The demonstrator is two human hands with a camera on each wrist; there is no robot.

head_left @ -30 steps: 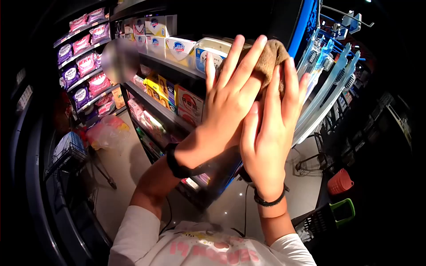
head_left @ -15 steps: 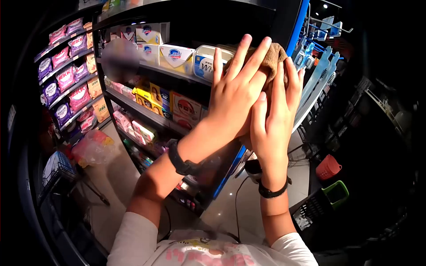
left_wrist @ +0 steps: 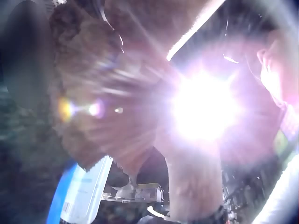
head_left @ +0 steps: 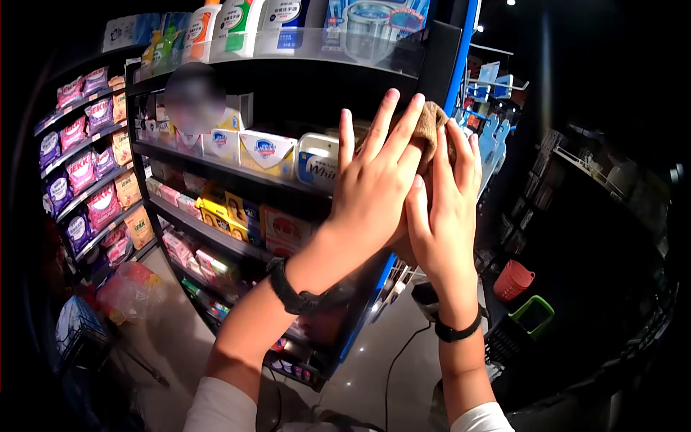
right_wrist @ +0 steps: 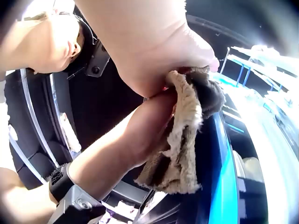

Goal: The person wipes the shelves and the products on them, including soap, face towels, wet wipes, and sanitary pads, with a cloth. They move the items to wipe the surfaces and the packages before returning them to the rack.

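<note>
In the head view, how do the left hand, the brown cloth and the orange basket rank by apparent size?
1. left hand, largest.
2. brown cloth and orange basket look alike: cloth mostly covered, basket farther away.

Looking forward from head height at the shelving (head_left: 216, 162), standing a little way back; peering upward from under the left wrist, very close, straight into glaring light; looking up from beneath the right wrist, equally close; sharing across all three the brown cloth (head_left: 432, 119) and blue shelf upright (head_left: 461, 65).
</note>
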